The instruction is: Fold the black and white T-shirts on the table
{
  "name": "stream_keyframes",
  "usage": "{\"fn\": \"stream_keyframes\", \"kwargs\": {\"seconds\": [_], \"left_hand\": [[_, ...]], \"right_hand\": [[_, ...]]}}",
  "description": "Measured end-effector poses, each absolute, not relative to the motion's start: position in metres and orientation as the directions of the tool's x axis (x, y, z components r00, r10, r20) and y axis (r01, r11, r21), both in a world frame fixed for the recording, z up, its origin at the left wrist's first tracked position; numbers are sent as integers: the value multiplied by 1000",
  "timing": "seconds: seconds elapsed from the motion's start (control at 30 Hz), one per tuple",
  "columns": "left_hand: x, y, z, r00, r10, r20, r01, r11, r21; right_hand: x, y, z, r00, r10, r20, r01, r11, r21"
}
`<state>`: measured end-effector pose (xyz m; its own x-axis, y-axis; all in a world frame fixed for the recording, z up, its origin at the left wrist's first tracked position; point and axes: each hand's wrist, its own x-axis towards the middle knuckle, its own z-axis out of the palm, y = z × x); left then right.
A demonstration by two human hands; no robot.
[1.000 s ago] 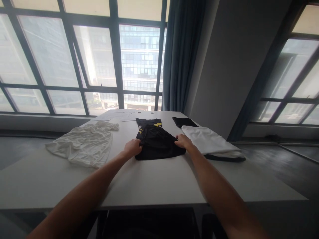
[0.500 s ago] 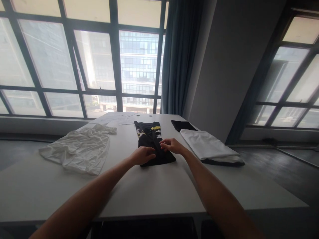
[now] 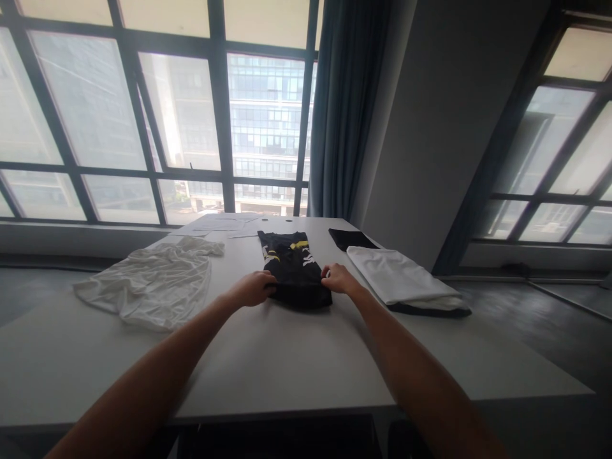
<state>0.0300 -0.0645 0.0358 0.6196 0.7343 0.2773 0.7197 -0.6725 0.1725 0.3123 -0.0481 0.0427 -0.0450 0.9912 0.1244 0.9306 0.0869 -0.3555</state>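
Observation:
A black T-shirt (image 3: 291,271) with yellow and white print lies folded into a narrow strip on the white table, its length running away from me. My left hand (image 3: 255,288) is closed on its left edge, toward the near end. At the opposite edge my right hand (image 3: 336,279) pinches the fabric between thumb and fingers. Between the hands the near end of the shirt bulges slightly and its front edge curves.
To the left a crumpled white garment (image 3: 155,280) is spread on the table (image 3: 287,370). On the right lie a folded white cloth (image 3: 401,277) with black fabric beneath it and a black folded piece (image 3: 352,240). Paper sheets (image 3: 220,224) rest at the far left end.
Both hands have moved outward from the middle of the black T-shirt to its side edges and now grip them. The near end has lifted and shifted slightly away from me.

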Motion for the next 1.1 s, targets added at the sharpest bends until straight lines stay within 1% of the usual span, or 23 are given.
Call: {"fn": "stream_keyframes", "kwargs": {"seconds": [0.03, 0.1, 0.13, 0.17, 0.2, 0.23, 0.27, 0.3, 0.33, 0.37, 0.4, 0.43, 0.5, 0.57, 0.63, 0.67, 0.73, 0.8, 0.87, 0.93, 1.0, 1.07, 1.1], "left_hand": [[27, -65, 38, 619, 733, 281, 720, -673, 169], [22, -66, 41, 641, 735, 221, 716, -677, 174], [20, -66, 42, 657, 739, 151, 712, -673, 200], [19, -66, 41, 671, 738, 64, 708, -664, 241], [18, -65, 40, 682, 731, -19, 704, -649, 286], [18, -64, 39, 684, 727, -71, 704, -631, 325], [18, -62, 38, 676, 733, -74, 707, -616, 347], [18, -60, 36, 659, 752, -24, 711, -612, 346], [18, -57, 33, 634, 771, 63, 719, -617, 320], [18, -56, 29, 607, 780, 152, 731, -623, 279], [18, -54, 25, 588, 781, 211, 745, -624, 235], [18, -54, 21, 581, 782, 225, 758, -621, 197], [17, -54, 12, 588, 796, 144, 781, -605, 153], [17, -54, 7, 597, 801, 43, 788, -595, 156], [16, -50, 7, 627, 779, 24, 762, -620, 187], [16, -47, 8, 645, 763, 43, 741, -638, 209], [17, -35, 11, 636, 760, 131, 724, -647, 239], [19, -18, 13, 549, 805, 225, 771, -592, 235], [23, 1, 11, 442, 855, 270, 840, -501, 210], [26, 19, 8, 414, 885, 213, 871, -453, 189], [26, 35, 5, 443, 892, 91, 871, -453, 192], [21, 47, 4, 478, 878, -12, 860, -465, 209], [18, 52, 4, 485, 874, -37, 858, -467, 214]], "right_hand": [[312, -50, 45, -36, 996, 77, 935, 61, -350], [312, -53, 47, -22, 995, -99, 946, -12, -324], [312, -54, 48, -19, 981, -190, 951, -41, -306], [313, -54, 48, -17, 968, -251, 956, -58, -288], [314, -55, 48, -17, 965, -263, 961, -56, -270], [314, -55, 48, -21, 975, -222, 967, -37, -253], [314, -56, 47, -30, 989, -147, 972, -6, -235], [313, -56, 46, -48, 997, -55, 976, 35, -217], [312, -56, 44, -80, 996, 37, 975, 86, -205], [310, -56, 42, -132, 985, 113, 968, 152, -202], [308, -55, 39, -196, 968, 156, 952, 227, -207], [307, -55, 36, -262, 951, 164, 930, 294, -219], [307, -54, 31, -369, 923, 113, 888, 386, -251], [308, -53, 30, -416, 909, 28, 872, 408, -269], [309, -53, 34, -443, 896, -10, 864, 424, -273], [307, -53, 37, -459, 888, 6, 853, 443, -275], [301, -55, 40, -477, 875, 84, 832, 480, -276], [292, -56, 39, -478, 867, 137, 824, 497, -272], [284, -58, 35, -482, 871, 96, 831, 489, -263], [280, -58, 32, -496, 868, 31, 833, 486, -264], [282, -55, 33, -520, 854, -1, 821, 499, -277], [286, -47, 38, -533, 846, 14, 804, 512, -301], [288, -41, 40, -520, 853, 38, 805, 504, -314]]}}
